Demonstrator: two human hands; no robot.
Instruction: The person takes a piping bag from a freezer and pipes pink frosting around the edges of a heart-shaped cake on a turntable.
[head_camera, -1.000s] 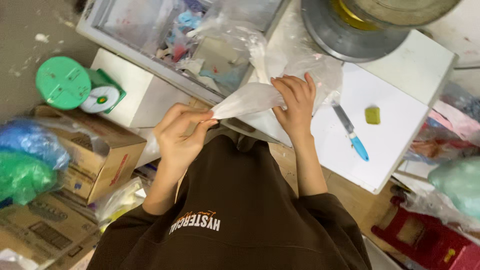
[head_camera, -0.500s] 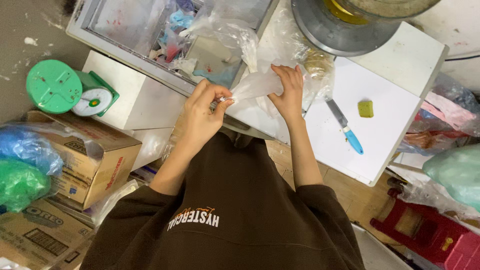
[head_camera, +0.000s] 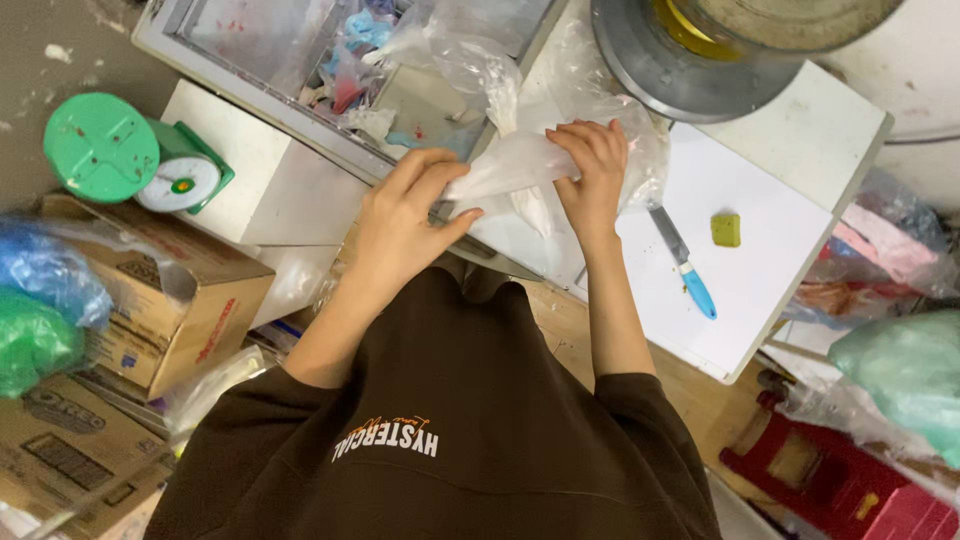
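Both hands hold one clear plastic bag (head_camera: 515, 165) stretched between them above the near edge of the bench (head_camera: 800, 130). The left hand (head_camera: 405, 225) pinches the bag's twisted end between thumb and fingers, the fingers pointing toward the right hand (head_camera: 592, 175), which is closed around the bag's other end with its fingers curled over the top. More crumpled clear plastic lies under and behind the right hand.

Just right of the right hand, a knife (head_camera: 683, 262) with a blue handle lies on a white board (head_camera: 760, 270), and a small yellow-green block (head_camera: 726, 229) sits further right on the same board, apart from the knife. Beyond the hands stands a large round metal pot (head_camera: 700, 70). To the left of it is a glass-topped case (head_camera: 250, 50) with bags inside. Further left, a green scale (head_camera: 130, 160) stands by a cardboard box (head_camera: 190, 310).
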